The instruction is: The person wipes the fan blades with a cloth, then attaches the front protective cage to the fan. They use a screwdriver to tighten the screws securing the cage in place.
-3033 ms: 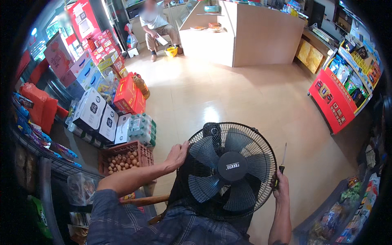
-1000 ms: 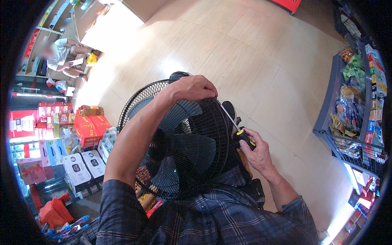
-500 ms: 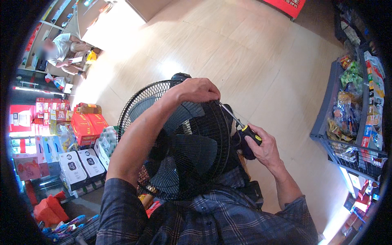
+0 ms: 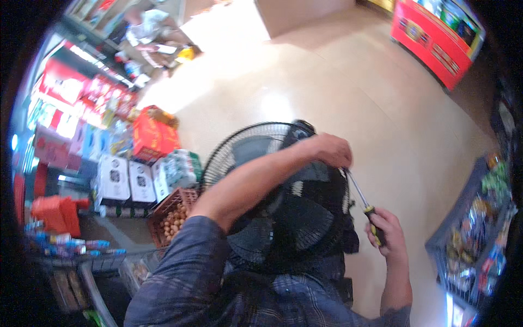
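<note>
A black pedestal-style fan head with a round wire guard (image 4: 272,240) faces up in front of my body, its dark blades (image 4: 310,219) showing through the wires. My left hand (image 4: 333,150) reaches across it, fingers closed at the guard's far right rim. Anything small between those fingertips is hidden. A screwdriver (image 4: 376,228) with a black and yellow handle is gripped in my right hand (image 4: 393,233), to the right of the fan. Its metal shaft slants up and left, with the tip close beside my left fingertips at the rim.
On the left stand red boxes (image 4: 155,136), white cartons (image 4: 114,177) and a brown crate of round, onion-like produce (image 4: 173,220). A seated person (image 4: 150,32) is at far left. A rack of packaged goods (image 4: 474,229) lines the right; a red display bin (image 4: 430,46) stands far right.
My view has swung, so fan and hands appear lower and further right. The screwdriver stays in my right hand, which now sits lower relative to the left. The left hand keeps to the guard's rim.
</note>
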`<state>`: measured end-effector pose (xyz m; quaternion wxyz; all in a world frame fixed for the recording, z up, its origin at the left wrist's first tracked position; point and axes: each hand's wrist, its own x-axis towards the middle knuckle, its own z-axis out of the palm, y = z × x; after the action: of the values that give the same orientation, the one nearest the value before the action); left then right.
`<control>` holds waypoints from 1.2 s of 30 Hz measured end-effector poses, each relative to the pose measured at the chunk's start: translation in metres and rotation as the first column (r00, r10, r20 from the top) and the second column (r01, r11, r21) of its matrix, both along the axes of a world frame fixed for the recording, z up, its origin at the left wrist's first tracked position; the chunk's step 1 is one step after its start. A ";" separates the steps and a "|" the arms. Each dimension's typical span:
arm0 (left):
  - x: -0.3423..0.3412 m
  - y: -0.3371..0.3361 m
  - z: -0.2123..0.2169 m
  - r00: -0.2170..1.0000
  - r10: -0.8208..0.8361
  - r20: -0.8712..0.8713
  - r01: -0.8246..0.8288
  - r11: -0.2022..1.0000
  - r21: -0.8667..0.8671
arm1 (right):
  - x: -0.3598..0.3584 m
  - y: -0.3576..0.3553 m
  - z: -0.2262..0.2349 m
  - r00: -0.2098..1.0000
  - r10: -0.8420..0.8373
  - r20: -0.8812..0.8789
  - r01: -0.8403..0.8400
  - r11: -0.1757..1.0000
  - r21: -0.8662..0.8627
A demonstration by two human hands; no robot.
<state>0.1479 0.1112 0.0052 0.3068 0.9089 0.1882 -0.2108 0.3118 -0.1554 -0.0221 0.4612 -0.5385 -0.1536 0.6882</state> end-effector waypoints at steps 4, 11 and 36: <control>-0.002 -0.003 -0.013 0.998 0.044 0.039 -0.046 0.998 0.046 | 0.002 -0.002 0.000 0.941 -0.075 -0.329 0.071 0.997 -0.024; -0.009 -0.008 -0.012 0.990 0.085 0.110 -0.090 0.995 0.048 | -0.029 -0.022 -0.036 0.873 -0.263 0.411 0.180 0.956 0.230; -0.012 -0.013 -0.015 0.980 0.157 0.119 -0.171 0.979 0.115 | -0.007 -0.016 -0.037 0.931 -0.321 -0.172 0.295 0.942 -0.161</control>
<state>0.1358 0.0977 -0.0103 0.2757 0.9177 0.2584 -0.1224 0.3047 -0.1718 -0.0594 0.5398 -0.5151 0.0248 0.6654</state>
